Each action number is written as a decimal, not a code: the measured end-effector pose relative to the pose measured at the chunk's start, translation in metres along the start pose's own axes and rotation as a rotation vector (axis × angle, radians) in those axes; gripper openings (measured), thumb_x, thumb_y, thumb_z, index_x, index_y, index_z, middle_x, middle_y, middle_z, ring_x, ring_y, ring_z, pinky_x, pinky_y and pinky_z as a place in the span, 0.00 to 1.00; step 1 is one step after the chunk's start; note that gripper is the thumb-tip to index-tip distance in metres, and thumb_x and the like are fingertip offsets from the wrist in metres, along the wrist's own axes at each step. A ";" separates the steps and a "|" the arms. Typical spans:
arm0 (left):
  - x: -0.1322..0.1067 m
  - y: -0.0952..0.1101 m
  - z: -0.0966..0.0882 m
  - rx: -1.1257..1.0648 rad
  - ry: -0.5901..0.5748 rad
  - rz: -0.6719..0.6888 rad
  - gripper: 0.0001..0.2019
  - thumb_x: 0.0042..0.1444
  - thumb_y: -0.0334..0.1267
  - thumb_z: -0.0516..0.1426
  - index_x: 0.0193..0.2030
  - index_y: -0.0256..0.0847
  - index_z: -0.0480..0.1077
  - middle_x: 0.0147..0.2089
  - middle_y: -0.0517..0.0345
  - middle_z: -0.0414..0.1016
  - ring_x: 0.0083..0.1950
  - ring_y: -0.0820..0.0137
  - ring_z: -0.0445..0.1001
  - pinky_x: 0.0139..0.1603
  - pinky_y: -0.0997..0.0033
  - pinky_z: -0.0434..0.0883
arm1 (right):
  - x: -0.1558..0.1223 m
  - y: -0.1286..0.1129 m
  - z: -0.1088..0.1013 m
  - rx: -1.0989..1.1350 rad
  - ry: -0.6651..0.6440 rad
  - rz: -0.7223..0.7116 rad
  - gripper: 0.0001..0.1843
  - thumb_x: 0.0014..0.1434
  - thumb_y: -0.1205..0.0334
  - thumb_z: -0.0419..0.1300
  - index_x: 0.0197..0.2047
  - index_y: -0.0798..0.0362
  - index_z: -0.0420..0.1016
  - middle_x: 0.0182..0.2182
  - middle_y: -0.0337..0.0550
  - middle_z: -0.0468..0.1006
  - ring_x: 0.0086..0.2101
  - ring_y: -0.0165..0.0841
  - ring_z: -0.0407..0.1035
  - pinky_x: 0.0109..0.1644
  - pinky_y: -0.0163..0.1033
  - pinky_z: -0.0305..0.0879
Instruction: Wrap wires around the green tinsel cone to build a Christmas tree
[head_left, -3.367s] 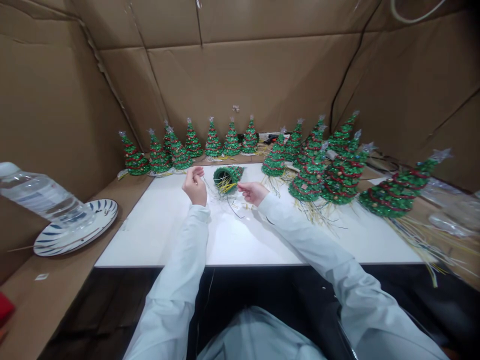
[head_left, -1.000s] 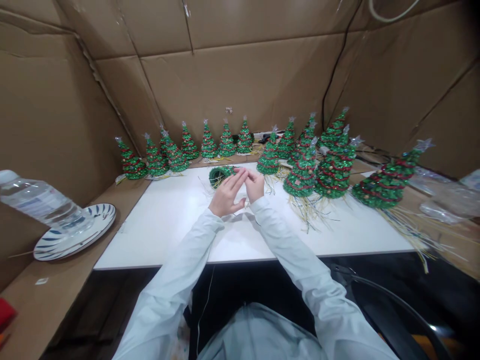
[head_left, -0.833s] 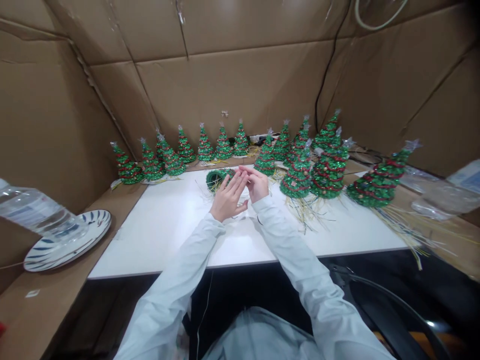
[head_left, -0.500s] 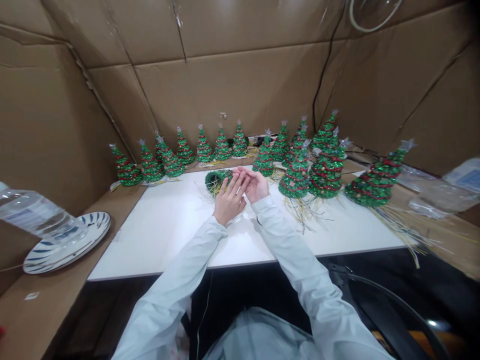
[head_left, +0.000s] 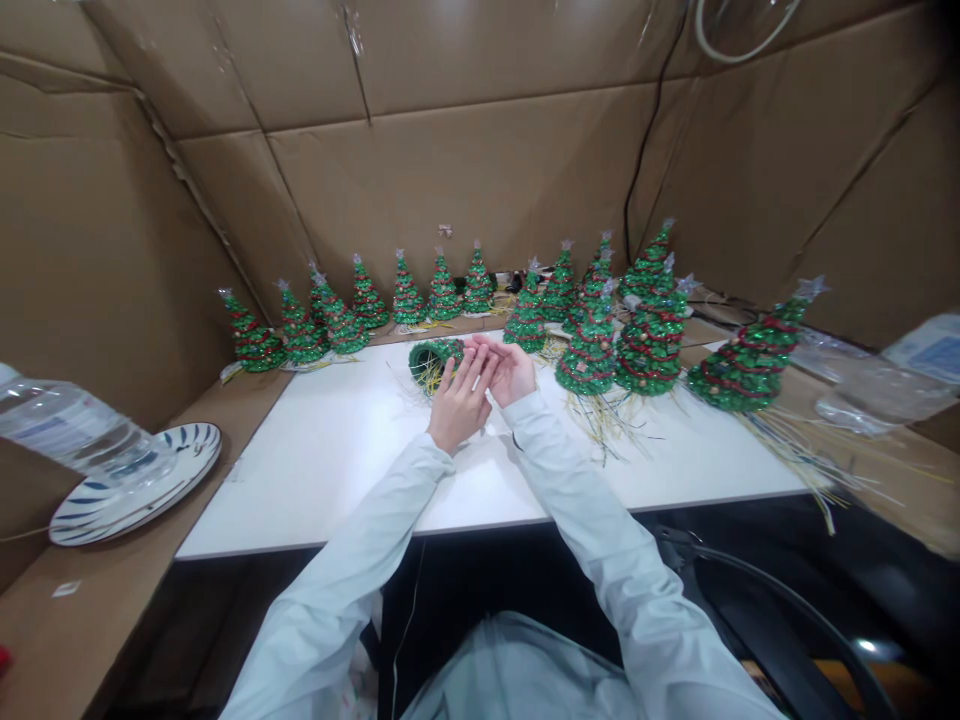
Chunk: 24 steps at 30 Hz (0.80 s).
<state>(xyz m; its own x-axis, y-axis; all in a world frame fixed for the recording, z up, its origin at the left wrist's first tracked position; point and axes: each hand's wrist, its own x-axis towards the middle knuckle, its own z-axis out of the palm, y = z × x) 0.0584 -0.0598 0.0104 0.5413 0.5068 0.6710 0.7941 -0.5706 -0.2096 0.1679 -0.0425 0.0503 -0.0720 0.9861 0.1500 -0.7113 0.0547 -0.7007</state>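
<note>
While I watch the feed, left hand (head_left: pixel 459 395) and right hand (head_left: pixel 513 372) meet at the fingertips; any grip: cannot tell.
Glittered green tree cone (head_left: pixel 431 362) lies on its side just beside the left fingers (head_left: pixel 466 358); blue label (head_left: pixel 926 352) well right of it, unreadable.

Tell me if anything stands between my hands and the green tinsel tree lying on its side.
Nothing visible blocks the left hand, which sits right by the green tinsel tree. The right hand has the left hand between it and the tree.

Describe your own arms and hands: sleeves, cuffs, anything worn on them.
Both arms are covered by long, loose, pale blue-grey sleeves with soft creases, the left sleeve and the right sleeve. Each reaches the wrist in a plain cuff. The left hand and right hand are bare, without gloves.
</note>
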 end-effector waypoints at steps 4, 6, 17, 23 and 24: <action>0.000 0.000 0.001 0.004 -0.016 -0.004 0.30 0.54 0.36 0.46 0.64 0.35 0.48 0.66 0.48 0.44 0.67 0.61 0.39 0.65 0.53 0.40 | -0.001 0.000 0.000 0.016 0.002 0.010 0.16 0.51 0.62 0.46 0.31 0.56 0.75 0.33 0.43 0.79 0.41 0.33 0.71 0.57 0.41 0.60; 0.000 0.000 0.002 0.010 -0.013 -0.001 0.30 0.54 0.36 0.46 0.64 0.35 0.48 0.66 0.48 0.44 0.67 0.61 0.40 0.65 0.53 0.40 | 0.000 0.000 -0.001 0.014 0.003 0.006 0.16 0.51 0.62 0.46 0.31 0.56 0.75 0.33 0.43 0.79 0.41 0.33 0.71 0.56 0.42 0.61; -0.001 0.000 0.001 0.011 0.012 0.000 0.29 0.54 0.36 0.46 0.64 0.35 0.49 0.66 0.48 0.45 0.67 0.61 0.40 0.65 0.53 0.40 | 0.001 0.002 -0.004 -0.028 -0.037 -0.012 0.17 0.52 0.56 0.48 0.33 0.56 0.75 0.35 0.45 0.79 0.43 0.35 0.71 0.56 0.42 0.60; -0.001 0.000 0.002 -0.013 0.012 -0.007 0.30 0.53 0.35 0.46 0.64 0.36 0.48 0.66 0.48 0.46 0.67 0.61 0.40 0.65 0.52 0.40 | 0.001 0.002 -0.003 -0.023 -0.027 -0.001 0.18 0.53 0.55 0.46 0.33 0.55 0.75 0.35 0.45 0.78 0.44 0.34 0.70 0.56 0.42 0.60; -0.001 0.000 0.002 -0.013 0.015 -0.008 0.30 0.53 0.35 0.46 0.64 0.36 0.49 0.66 0.48 0.46 0.67 0.61 0.40 0.65 0.52 0.40 | 0.002 0.002 -0.003 -0.016 -0.023 0.005 0.19 0.54 0.55 0.46 0.33 0.56 0.74 0.35 0.45 0.78 0.43 0.34 0.70 0.56 0.42 0.60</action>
<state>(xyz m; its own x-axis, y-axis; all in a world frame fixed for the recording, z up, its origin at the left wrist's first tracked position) 0.0584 -0.0590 0.0088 0.5308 0.5015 0.6832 0.7944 -0.5752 -0.1950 0.1683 -0.0403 0.0464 -0.0916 0.9824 0.1629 -0.6997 0.0529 -0.7125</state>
